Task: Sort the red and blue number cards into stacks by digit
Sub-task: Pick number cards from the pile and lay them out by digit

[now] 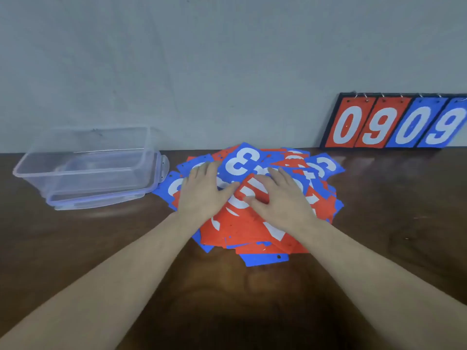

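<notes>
The red and blue cards [252, 223] lie in one mixed pile on the table [75, 248], near the wall; a blue 3 [238, 160] shows on top at the back. The left hand [202, 195] and the right hand [280, 200] rest flat on the pile, fingers straight, gripping nothing. A clear box [88, 157] stands on its lid [98, 202] just left of the pile; a scoreboard [394, 122] reading 0909 leans on the wall at the right.

Dark wooden table against a plain grey wall

The table [379, 223] has a glossy brown grain that catches soft reflections. The wall [202, 59] behind it is flat pale grey-blue, evenly lit. A clear plastic container [88, 160] sits at the left, and a flip scoreboard [394, 122] leans on the wall at the right.
</notes>
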`<control>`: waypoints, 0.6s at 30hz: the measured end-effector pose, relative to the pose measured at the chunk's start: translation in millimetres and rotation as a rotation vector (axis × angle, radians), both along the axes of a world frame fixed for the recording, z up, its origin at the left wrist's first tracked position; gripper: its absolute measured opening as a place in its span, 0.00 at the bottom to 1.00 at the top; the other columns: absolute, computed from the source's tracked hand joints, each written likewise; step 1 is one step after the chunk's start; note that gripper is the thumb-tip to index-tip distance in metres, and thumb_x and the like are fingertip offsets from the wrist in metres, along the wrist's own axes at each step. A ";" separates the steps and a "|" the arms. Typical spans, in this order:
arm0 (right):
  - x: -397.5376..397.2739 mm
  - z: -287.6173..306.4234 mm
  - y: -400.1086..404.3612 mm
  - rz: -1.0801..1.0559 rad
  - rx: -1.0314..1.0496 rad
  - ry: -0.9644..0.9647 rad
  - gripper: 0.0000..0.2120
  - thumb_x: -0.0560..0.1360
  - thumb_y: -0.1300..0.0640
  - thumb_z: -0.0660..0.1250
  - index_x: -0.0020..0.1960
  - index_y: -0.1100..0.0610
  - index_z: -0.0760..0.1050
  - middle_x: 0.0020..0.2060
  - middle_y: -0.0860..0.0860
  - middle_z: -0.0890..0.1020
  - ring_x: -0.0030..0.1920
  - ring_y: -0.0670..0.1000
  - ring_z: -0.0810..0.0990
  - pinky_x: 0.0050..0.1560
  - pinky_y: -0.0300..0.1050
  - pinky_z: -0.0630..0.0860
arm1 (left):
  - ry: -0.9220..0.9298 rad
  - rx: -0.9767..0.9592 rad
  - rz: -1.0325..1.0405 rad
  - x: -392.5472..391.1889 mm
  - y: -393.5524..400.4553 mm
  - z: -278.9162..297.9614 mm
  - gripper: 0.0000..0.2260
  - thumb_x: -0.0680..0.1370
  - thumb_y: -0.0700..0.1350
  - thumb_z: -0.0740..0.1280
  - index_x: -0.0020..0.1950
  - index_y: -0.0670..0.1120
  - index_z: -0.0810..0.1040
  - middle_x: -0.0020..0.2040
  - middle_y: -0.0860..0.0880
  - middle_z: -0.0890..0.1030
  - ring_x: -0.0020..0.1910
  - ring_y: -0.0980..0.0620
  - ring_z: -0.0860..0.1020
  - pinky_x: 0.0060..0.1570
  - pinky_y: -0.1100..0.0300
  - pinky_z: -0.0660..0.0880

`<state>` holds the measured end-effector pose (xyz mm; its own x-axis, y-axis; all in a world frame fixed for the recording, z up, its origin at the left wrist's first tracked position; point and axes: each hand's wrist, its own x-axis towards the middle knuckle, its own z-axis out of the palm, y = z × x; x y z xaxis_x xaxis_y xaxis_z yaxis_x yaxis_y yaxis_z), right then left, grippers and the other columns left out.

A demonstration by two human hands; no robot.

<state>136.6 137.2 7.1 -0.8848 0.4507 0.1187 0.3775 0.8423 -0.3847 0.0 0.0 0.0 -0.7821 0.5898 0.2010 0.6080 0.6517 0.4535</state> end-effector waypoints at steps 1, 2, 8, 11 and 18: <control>-2.0 -1.7 1.2 -0.002 -0.001 -0.048 0.35 0.77 0.35 0.63 0.79 0.49 0.61 0.79 0.53 0.60 0.80 0.55 0.51 0.78 0.49 0.47 | 0.013 -0.014 -0.012 -4.0 4.9 0.6 0.30 0.76 0.65 0.65 0.73 0.51 0.68 0.70 0.50 0.73 0.71 0.45 0.67 0.67 0.48 0.64; -3.0 -1.3 2.1 0.002 0.009 -0.089 0.37 0.76 0.33 0.63 0.80 0.48 0.59 0.80 0.52 0.59 0.80 0.54 0.51 0.79 0.50 0.47 | 0.008 -0.040 -0.012 -7.6 8.9 1.7 0.30 0.76 0.66 0.65 0.73 0.51 0.68 0.69 0.49 0.73 0.70 0.45 0.68 0.67 0.48 0.64; -1.3 -8.9 15.4 0.033 0.009 -0.004 0.35 0.74 0.35 0.67 0.77 0.49 0.66 0.73 0.47 0.70 0.74 0.50 0.64 0.75 0.46 0.57 | -0.070 -0.164 -0.077 -21.9 20.2 0.9 0.26 0.77 0.62 0.67 0.73 0.56 0.69 0.73 0.51 0.70 0.74 0.47 0.64 0.70 0.46 0.60; -4.0 -10.1 21.3 0.040 0.014 0.032 0.33 0.74 0.36 0.69 0.75 0.46 0.68 0.69 0.46 0.73 0.71 0.51 0.66 0.72 0.48 0.61 | -0.048 -0.076 -0.094 -27.1 18.4 -0.5 0.27 0.76 0.61 0.70 0.73 0.55 0.71 0.72 0.53 0.69 0.71 0.50 0.67 0.70 0.48 0.61; -7.7 -9.9 33.3 -0.017 -0.023 0.078 0.30 0.73 0.40 0.72 0.73 0.43 0.70 0.62 0.47 0.76 0.66 0.53 0.70 0.68 0.50 0.61 | -0.012 0.134 -0.093 -34.0 16.4 -17.8 0.23 0.73 0.56 0.75 0.67 0.54 0.78 0.69 0.52 0.74 0.69 0.52 0.70 0.70 0.49 0.63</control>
<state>128.9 170.5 -2.8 -0.8652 0.4692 0.1767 0.3599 0.8266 -0.4327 -34.0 16.4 -17.8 -0.7284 0.6282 0.2737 0.6568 0.5263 0.5400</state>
